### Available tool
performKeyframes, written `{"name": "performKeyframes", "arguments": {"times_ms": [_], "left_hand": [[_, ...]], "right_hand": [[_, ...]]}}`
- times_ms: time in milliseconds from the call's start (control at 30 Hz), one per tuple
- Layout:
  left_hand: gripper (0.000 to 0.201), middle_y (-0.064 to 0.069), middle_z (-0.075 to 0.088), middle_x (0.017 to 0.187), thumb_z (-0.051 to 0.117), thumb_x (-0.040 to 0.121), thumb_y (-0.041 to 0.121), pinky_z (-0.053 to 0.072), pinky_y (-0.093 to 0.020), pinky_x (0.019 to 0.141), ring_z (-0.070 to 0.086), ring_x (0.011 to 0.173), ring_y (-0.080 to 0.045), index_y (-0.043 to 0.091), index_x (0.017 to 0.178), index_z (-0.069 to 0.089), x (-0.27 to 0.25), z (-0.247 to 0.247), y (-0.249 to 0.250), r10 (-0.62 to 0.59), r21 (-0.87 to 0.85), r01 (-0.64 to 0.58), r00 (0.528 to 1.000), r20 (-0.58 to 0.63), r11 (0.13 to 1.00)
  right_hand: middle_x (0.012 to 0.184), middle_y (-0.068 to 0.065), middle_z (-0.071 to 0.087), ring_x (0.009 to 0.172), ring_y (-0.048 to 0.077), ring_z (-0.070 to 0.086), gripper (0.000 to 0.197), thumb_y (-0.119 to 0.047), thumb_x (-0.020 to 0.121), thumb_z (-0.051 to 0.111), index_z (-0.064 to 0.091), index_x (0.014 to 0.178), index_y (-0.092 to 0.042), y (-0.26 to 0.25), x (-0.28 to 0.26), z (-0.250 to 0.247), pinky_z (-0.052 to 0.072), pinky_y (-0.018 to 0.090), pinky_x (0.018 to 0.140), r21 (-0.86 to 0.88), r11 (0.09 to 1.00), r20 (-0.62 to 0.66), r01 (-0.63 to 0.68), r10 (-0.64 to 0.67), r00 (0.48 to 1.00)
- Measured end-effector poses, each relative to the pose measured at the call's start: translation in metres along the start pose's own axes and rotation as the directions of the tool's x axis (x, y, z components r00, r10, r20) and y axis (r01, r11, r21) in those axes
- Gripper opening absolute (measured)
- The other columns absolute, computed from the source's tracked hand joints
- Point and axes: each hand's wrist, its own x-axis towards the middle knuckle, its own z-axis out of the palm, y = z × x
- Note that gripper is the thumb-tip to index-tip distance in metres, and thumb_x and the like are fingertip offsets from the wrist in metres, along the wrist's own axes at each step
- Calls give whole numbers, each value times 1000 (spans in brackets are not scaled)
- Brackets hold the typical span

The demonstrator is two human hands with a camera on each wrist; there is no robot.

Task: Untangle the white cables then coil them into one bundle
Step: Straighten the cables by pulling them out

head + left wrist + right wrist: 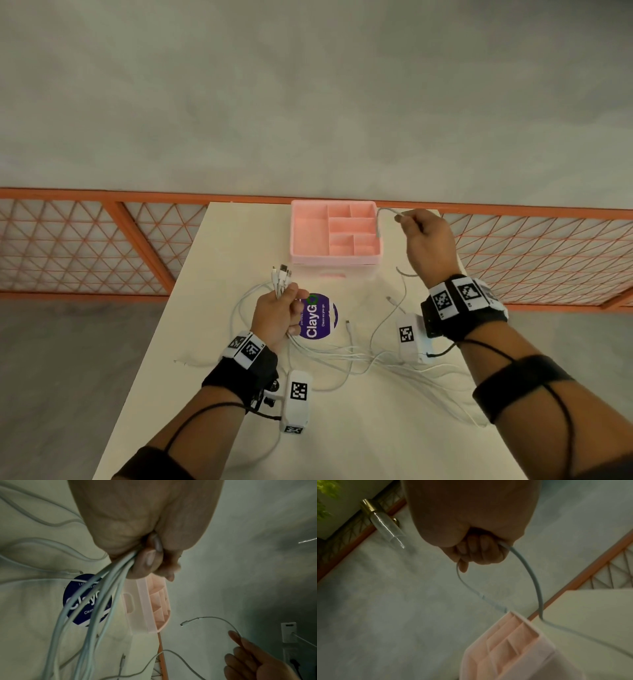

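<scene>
**Two hands working through a tangle of white cables**

Nearest the camera, loose white cables (359, 359) are lying in crossing loops across the pale table (219, 240), trailing off toward its right edge. Just beyond, the left hand (279, 313) is holding a gathered bunch of cables in a closed fist above the table, fingers and thumb curling round the strands; their plugs (281, 274) are sticking out past the fingers, while the rest is hanging down from the palm. Under that hand a round purple sticker (318, 317) is lying flat on the table, with several strands crossing it in the left wrist view.

Farther back and higher, the right hand (426, 240) is pinching a single cable (379, 222) near its end, fingers curled tightly around it. The short free end is arching out and drooping beside the right rim of a pink divided tray (308, 233), which is sitting at the far end of the table. Behind it an orange lattice railing (102, 236) is running across a grey wall.
</scene>
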Motion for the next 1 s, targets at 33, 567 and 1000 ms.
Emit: {"name": "performKeyframes", "arguments": {"times_ms": [33, 567, 1000], "left_hand": [[34, -1, 42, 55, 50, 104, 29, 23, -20, 38, 28, 39, -8, 6, 82, 64, 0, 2, 0, -25, -29, 25, 1000, 13, 999], [32, 2, 43, 59, 42, 105, 30, 37, -24, 46, 40, 48, -11, 15, 78, 48, 7, 6, 8, -148, -420, 183, 982, 115, 889], [30, 2, 44, 57, 39, 107, 27, 39, -27, 49, 39, 44, -11, 11, 87, 54, 11, 9, 3, 11, -425, 39, 993, 114, 904]], "right_hand": [[65, -1, 59, 55, 16, 48, 17, -20, 99, 52, 68, 96, -14, -1, -6, 5, 40, 29, 57, 45, 999, 14, -14, 14, 1000], [71, -15, 67, 62, 4, 56, 28, -29, 97, 56, 70, 120, -32, 23, -130, 81, 45, 19, 68, 58, 977, 608, 207, -199, 769], [72, -16, 69, 63, 5, 58, 21, -25, 92, 66, 74, 105, -39, 73, -131, 54, 48, 24, 71, -71, 997, 651, 5, 42, 758]]}}
